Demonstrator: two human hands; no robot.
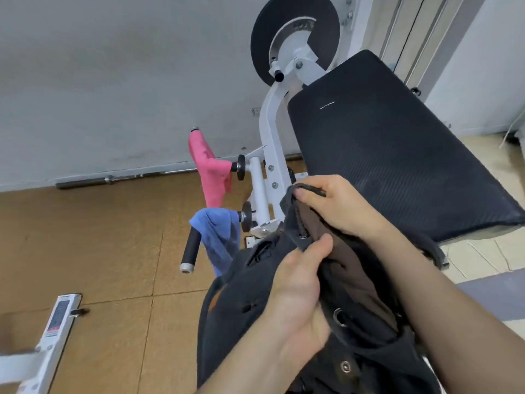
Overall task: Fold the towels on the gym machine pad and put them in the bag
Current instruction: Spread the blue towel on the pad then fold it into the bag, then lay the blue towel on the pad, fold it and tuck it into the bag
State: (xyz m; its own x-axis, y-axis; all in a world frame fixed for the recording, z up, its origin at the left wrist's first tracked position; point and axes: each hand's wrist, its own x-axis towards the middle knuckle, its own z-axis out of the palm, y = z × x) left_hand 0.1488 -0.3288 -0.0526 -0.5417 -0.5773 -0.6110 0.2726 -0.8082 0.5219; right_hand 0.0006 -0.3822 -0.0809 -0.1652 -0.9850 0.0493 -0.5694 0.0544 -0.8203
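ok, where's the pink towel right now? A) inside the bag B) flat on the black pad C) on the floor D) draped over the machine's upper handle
D: the pink towel hangs from the upper handle, just above the blue towel.

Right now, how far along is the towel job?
Nothing looks folded yet. The left hand and right hand grip the dark bag at its mouth. The pink towel and blue towel hang unfolded on machine handles, neither on the pad. Both remain to fold and bag.
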